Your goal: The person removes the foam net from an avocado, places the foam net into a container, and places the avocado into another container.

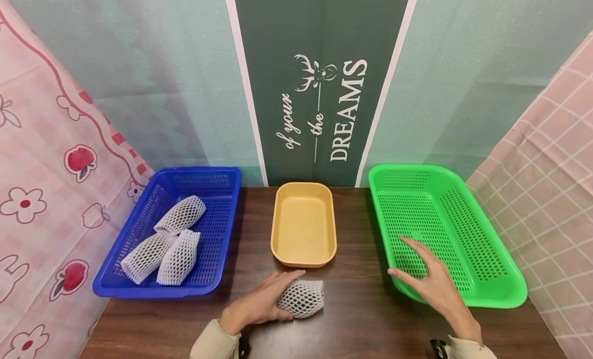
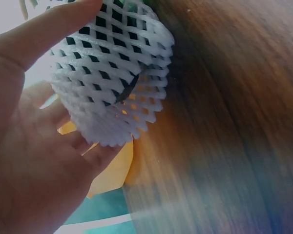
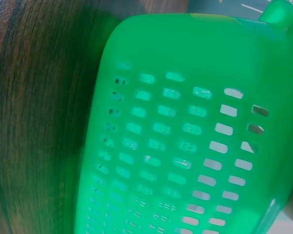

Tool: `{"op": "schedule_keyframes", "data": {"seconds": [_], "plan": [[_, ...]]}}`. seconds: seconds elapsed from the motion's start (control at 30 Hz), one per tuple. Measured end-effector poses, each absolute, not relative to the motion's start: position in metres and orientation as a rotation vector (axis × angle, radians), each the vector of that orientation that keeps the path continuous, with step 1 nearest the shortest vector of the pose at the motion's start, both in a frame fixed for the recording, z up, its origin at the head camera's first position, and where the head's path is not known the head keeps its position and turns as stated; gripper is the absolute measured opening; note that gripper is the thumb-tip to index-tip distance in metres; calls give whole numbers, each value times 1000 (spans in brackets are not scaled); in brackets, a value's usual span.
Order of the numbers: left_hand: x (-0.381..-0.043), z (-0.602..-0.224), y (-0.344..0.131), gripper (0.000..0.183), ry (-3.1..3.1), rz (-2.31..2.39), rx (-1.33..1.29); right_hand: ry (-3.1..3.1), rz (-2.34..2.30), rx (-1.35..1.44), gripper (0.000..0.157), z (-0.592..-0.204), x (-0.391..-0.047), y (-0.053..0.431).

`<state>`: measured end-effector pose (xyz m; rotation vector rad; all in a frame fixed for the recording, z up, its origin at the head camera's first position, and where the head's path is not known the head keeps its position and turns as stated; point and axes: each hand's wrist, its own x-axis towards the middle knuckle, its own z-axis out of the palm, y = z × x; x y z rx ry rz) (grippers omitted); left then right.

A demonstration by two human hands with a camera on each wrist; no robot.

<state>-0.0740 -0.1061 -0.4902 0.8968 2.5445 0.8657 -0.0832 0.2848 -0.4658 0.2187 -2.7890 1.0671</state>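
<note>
My left hand (image 1: 261, 301) grips a white foam fruit net (image 1: 306, 298) just above the dark wooden table, thumb on one side and fingers on the other. Something dark shows through the mesh of this net (image 2: 115, 53) in the left wrist view; its kind is hidden. My right hand (image 1: 437, 284) holds nothing, its thumb and fingers spread over the near left corner of the green basket (image 1: 495, 230). In the right wrist view only the outer wall of that basket (image 3: 185, 48) shows clearly. Whether the right hand touches the rim, I cannot tell.
On the left stands a blue basket (image 1: 214, 235) with several foam nets (image 1: 178, 257) in it, dark stuff inside them. A yellow tray (image 1: 303, 227) sits in the middle, beyond my left hand. Printed cloths (image 1: 185, 81) hang behind and at both sides.
</note>
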Motion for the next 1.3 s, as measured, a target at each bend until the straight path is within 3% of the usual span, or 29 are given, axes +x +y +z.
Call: {"op": "schedule_keyframes", "data": {"seconds": [0.23,0.77,1.0,1.3], "plan": [[-72,-493,-110,68,2593,907,821,-2766,1064,236,80,-462,-78,279],[-76,-500,-119,71,2624,963,871,-2602,1103,403,82,-464,-68,251],[-78,-506,-121,57,2623,1062,874,-2625,1076,395,83,-465,-67,244],[-82,-511,-125,56,2599,1088,959,-2661,1031,431,85,-463,-66,237]]}}
